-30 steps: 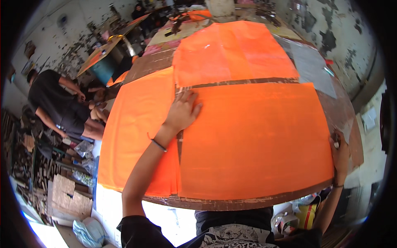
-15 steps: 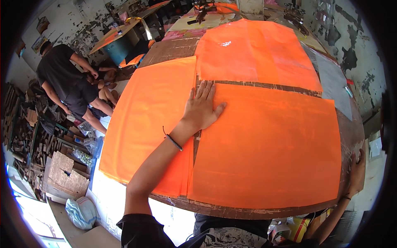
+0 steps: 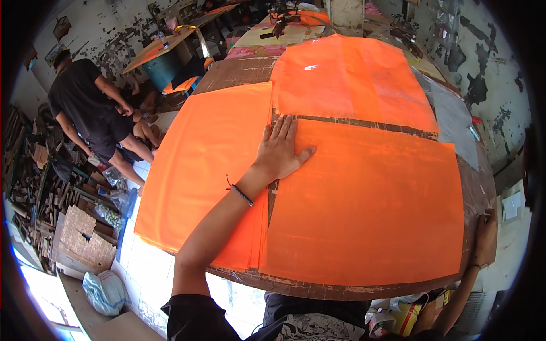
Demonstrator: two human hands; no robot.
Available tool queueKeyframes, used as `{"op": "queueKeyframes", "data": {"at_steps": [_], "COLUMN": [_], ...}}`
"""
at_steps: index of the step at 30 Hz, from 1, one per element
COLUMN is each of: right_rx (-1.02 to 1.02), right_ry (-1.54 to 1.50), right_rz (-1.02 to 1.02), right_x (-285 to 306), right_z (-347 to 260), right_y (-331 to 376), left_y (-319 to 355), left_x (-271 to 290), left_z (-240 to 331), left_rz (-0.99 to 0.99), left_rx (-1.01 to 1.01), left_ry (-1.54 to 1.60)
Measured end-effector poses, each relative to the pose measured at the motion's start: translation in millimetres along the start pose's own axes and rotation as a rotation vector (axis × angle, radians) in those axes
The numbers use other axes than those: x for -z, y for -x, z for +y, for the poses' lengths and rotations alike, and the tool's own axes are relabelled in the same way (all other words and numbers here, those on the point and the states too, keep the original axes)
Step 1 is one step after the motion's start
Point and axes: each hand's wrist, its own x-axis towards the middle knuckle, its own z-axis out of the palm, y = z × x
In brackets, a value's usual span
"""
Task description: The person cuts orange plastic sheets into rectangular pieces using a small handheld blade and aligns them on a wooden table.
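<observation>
My left hand [image 3: 277, 152] lies flat with its fingers stretched out. It spans the gap between a stack of orange sheets [image 3: 199, 165] on the left and an orange sheet [image 3: 367, 204] in front of me, its thumb on that sheet's corner. At the table's right edge, my right hand [image 3: 484, 232] has its fingers curled in; whatever they may hold is hidden. A third orange piece [image 3: 352, 82], shiny and creased, is spread at the far side. All three rest on a worn brown table [image 3: 341, 291].
A translucent grey sheet [image 3: 455, 125] lies at the table's far right. To the left stands a person in black [image 3: 85, 102], near someone seated low. Piled wood scraps [image 3: 34, 187], a cardboard piece [image 3: 85, 238] and a white sack [image 3: 106, 292] occupy the left side.
My right hand has shifted slightly at the table's right edge, and its fingers look more curled. My left hand stays flat in place. The view has tilted a little.
</observation>
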Motion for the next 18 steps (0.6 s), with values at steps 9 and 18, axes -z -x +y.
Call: {"op": "queueKeyframes", "data": {"at_steps": [9, 18], "right_rx": [0.196, 0.056], "right_ry": [-0.273, -0.174], "right_rz": [0.171, 0.442], "right_x": [23, 77], "right_z": [0, -40], "right_y": [-44, -49], "left_y": [-3, -11], "left_x": [0, 83], "left_z": [2, 184], "left_rz": [0.234, -0.144], "left_rx": [-0.142, -0.656], "left_ry": [0.061, 0.420]}}
